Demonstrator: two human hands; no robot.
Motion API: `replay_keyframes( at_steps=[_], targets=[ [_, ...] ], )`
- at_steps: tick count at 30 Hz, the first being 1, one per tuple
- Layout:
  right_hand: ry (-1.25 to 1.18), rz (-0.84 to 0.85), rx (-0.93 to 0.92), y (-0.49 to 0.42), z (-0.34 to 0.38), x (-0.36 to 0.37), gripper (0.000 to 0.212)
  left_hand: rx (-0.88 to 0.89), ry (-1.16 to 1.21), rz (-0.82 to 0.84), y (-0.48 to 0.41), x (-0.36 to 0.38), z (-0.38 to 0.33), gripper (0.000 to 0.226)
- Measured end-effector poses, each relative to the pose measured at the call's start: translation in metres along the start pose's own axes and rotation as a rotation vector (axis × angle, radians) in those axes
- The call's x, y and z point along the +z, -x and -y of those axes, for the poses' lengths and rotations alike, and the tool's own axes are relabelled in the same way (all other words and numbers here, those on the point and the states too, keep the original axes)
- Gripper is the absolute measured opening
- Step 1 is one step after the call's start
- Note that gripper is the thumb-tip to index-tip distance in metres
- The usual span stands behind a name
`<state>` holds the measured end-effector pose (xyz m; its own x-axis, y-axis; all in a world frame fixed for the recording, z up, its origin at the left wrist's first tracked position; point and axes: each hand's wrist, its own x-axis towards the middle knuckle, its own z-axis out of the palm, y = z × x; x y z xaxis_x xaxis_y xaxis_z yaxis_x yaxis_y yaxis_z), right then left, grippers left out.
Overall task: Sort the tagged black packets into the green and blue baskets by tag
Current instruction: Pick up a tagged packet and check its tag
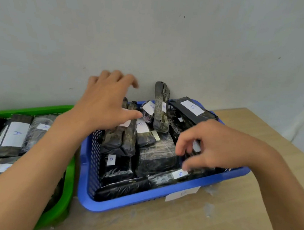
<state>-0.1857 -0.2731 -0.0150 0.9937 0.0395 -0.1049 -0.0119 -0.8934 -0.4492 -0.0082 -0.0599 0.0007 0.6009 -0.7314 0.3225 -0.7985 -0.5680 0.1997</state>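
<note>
Left grip (108, 99) hovering wide open, empty; packet (160, 106) standing on end at its 3 o'clock; right grip (206, 144) sitting farther, curled, hold unclear.

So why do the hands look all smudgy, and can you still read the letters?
In the head view, the left hand and right hand are smeared, likely motion blur; the A tag in the green basket and the B tag in the blue basket are soft but readable; the light is even, with glints on the wrap.
</note>
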Motion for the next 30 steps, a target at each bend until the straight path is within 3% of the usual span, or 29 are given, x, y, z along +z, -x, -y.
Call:
replay_keyframes(
  at_steps=[2,4,7,11,14,17,20,25,27,30],
  targets=[
    [0.05,0.132,0.044,-0.003,-0.003,0.007,0.032,0.229,0.161,0.137,0.006,-0.014,-0.018,0.037],
    [0.016,0.181,0.077,-0.006,-0.005,0.008,0.032,0.356,0.212,0.394,0.017,-0.017,-0.034,0.026],
    [-0.042,0.167,0.044,-0.006,-0.012,0.004,0.022,0.365,0.065,0.732,0.032,0.0,-0.045,0.036],
    [-0.135,0.192,0.055,-0.006,-0.016,0.005,0.023,0.369,-0.104,0.844,0.043,0.011,-0.039,0.039],
    [-0.155,0.228,0.074,-0.007,-0.019,0.006,0.021,0.454,-0.296,0.809,0.049,0.016,-0.038,0.03],
    [-0.204,0.223,0.058,-0.006,-0.02,0.005,0.02,0.473,-0.253,0.733,0.054,0.015,-0.037,0.023],
    [-0.294,0.187,0.05,-0.003,-0.022,0.0,0.02,0.342,0.027,0.67,0.054,0.0,-0.027,0.017],
    [-0.388,0.145,0.001,-0.005,-0.027,0.0,0.017,0.119,0.592,0.315,0.06,-0.029,-0.002,0.024],
    [-0.392,0.15,-0.02,-0.009,-0.023,0.005,0.014,0.038,0.742,0.176,0.058,-0.028,0.003,0.027],
    [-0.372,0.166,-0.051,-0.012,-0.014,0.014,0.015,-0.043,0.843,0.137,0.051,-0.018,-0.001,0.027]
  ],
)
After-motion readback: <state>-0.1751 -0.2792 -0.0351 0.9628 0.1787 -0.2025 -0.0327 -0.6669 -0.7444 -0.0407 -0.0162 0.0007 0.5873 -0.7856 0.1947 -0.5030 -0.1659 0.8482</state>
